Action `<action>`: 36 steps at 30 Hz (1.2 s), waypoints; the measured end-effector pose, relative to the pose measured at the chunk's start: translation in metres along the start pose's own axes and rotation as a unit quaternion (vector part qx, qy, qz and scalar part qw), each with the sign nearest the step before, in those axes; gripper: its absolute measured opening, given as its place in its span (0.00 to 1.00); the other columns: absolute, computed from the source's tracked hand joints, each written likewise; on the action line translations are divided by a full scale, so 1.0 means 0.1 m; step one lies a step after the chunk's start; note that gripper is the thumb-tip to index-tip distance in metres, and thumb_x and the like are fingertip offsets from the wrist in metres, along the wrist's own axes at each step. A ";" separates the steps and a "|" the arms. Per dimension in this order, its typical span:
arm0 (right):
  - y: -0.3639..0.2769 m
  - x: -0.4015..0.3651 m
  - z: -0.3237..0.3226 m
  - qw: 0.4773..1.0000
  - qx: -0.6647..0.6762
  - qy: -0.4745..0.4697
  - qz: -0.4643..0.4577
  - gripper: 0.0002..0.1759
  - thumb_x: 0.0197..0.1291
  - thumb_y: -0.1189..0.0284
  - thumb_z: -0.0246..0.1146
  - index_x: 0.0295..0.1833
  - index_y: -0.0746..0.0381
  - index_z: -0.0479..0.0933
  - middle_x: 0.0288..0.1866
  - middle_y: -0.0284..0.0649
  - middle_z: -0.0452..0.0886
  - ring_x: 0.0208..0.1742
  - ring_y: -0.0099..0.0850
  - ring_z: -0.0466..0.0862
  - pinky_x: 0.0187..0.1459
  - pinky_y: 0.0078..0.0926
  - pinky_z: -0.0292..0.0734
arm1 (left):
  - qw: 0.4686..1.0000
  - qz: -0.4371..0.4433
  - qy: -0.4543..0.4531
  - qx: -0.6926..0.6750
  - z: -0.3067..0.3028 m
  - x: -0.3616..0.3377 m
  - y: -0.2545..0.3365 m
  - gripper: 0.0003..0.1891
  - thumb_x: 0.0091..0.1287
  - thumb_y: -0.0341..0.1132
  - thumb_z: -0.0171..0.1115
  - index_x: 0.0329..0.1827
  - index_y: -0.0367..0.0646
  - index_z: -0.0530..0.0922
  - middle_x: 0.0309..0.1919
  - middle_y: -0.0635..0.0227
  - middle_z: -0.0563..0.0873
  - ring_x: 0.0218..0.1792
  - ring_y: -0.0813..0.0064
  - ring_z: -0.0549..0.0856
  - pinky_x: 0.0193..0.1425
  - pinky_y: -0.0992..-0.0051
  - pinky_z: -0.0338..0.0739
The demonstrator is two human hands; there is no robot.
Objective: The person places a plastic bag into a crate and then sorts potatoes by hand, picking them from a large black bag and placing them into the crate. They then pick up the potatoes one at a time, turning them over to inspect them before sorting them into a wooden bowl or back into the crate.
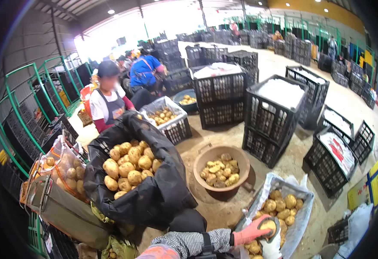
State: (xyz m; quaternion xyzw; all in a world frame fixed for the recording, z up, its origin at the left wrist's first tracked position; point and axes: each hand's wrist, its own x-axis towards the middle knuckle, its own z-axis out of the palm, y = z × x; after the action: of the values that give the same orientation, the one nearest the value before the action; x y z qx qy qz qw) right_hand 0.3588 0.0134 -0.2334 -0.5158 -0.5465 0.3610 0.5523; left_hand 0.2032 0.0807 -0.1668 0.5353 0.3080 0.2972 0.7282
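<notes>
My left hand [250, 232], in a coral glove below a checkered sleeve, reaches rightward over a lined crate [308, 206] of potatoes [279, 204]. Its fingers are closed on the left side of a potato [267, 227]. My right hand [272, 247], in a white glove with grey fingers, curls around the same potato from the right. Both hands are low over the crate, and part of its load is hidden beneath them.
A brown basin [199, 178] of potatoes stands on the floor ahead. Left of it is a black-lined container [165, 200] heaped with potatoes. A seated person [107, 101] is behind that. Stacked black crates [271, 116] stand to the right.
</notes>
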 end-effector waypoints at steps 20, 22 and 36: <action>-1.02 0.25 -0.06 0.987 -0.006 -0.112 0.113 0.57 0.44 0.70 0.79 0.77 0.62 0.53 0.73 0.44 0.64 0.72 0.35 0.66 0.71 0.34 0.62 | 0.997 0.028 0.027 0.065 -0.13 -0.07 0.37 0.22 0.67 0.23 0.52 0.66 0.36 0.69 0.53 0.57 0.83 0.53 0.69 0.81 0.61 0.72 0.73; -0.99 0.25 -0.04 0.976 0.096 -0.104 0.166 0.59 0.40 0.74 0.80 0.76 0.62 0.52 0.73 0.40 0.62 0.73 0.32 0.65 0.72 0.33 0.61 | 0.999 -0.002 0.037 0.017 -0.17 -0.06 0.32 0.22 0.69 0.23 0.50 0.67 0.36 0.69 0.51 0.57 0.84 0.51 0.70 0.82 0.60 0.73 0.74; -1.06 0.20 0.01 0.942 0.217 -0.124 0.226 0.55 0.45 0.80 0.77 0.77 0.57 0.52 0.72 0.38 0.63 0.72 0.30 0.65 0.70 0.31 0.63 | 0.975 0.071 0.056 0.203 -0.27 -0.22 0.47 0.18 0.69 0.20 0.44 0.61 0.30 0.72 0.50 0.54 0.85 0.55 0.68 0.82 0.63 0.73 0.72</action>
State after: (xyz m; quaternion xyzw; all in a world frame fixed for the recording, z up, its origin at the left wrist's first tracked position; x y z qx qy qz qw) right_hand 0.3435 0.0105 -0.1270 -0.4449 -0.3883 0.6468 0.4827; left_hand 0.1631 0.0917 -0.1249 0.6753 0.3633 0.3089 0.5626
